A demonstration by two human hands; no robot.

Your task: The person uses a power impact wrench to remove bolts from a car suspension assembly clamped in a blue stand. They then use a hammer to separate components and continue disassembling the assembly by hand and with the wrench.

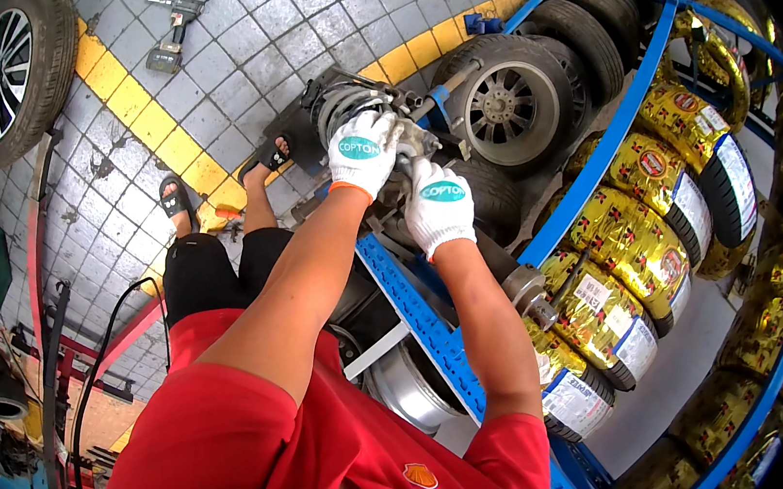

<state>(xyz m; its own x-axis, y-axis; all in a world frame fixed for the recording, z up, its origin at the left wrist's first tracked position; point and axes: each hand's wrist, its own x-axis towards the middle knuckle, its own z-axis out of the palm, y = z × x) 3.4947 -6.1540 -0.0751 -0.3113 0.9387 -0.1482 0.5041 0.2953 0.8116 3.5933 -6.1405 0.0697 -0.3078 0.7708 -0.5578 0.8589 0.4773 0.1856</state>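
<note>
My left hand (360, 155), in a white knit glove with a green oval on its back and an orange cuff, lies closed over a greasy metal assembly (338, 106) with dark, coil-like rings. Close beside it is my right hand (441, 207), gloved the same way, its fingers curled down at the right end of the assembly. Whatever those right fingers grip is hidden beneath the glove. A blue and grey metal bar (446, 92) stands just beyond the hands, beside the assembly.
A wheel with a tyre (511, 103) lies beyond my right hand. To the right, a blue rack (610, 139) holds several gold-wrapped tyres (633, 230). A cordless impact wrench (175, 34) lies on the tiled floor. Another wheel (10, 73) stands far left. A yellow line (154, 124) crosses the floor.
</note>
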